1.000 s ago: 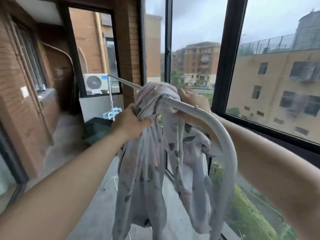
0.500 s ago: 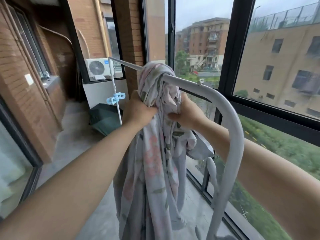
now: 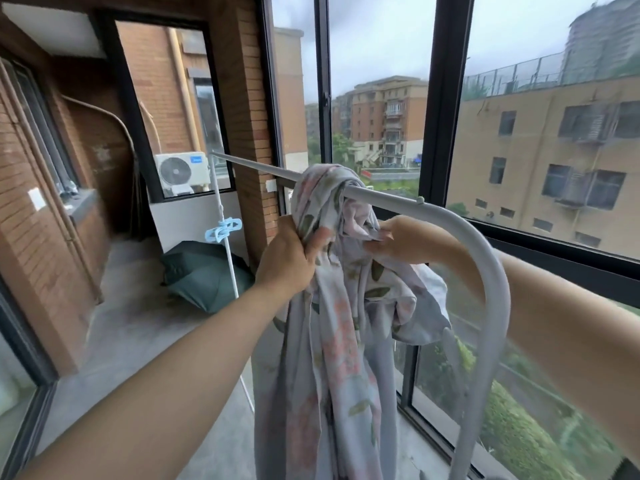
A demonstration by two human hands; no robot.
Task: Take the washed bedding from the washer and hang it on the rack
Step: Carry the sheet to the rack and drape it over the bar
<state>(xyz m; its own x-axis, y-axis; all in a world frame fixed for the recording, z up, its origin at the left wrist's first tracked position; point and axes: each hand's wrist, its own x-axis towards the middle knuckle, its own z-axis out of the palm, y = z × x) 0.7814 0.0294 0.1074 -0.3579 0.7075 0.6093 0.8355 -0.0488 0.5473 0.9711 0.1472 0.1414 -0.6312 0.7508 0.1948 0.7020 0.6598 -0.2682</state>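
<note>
The bedding [image 3: 332, 306] hangs over the rack [image 3: 450, 216] to dry. The left hand [image 3: 287, 258] squeezes it, and the right hand [image 3: 405, 240] seems to pinch it, ready to spread it.

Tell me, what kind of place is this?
Probably an enclosed apartment balcony used for drying laundry: tall black-framed windows overlook other buildings, a white metal drying rack carries a pale floral bed sheet, and a white air-conditioner unit sits outside.
</note>
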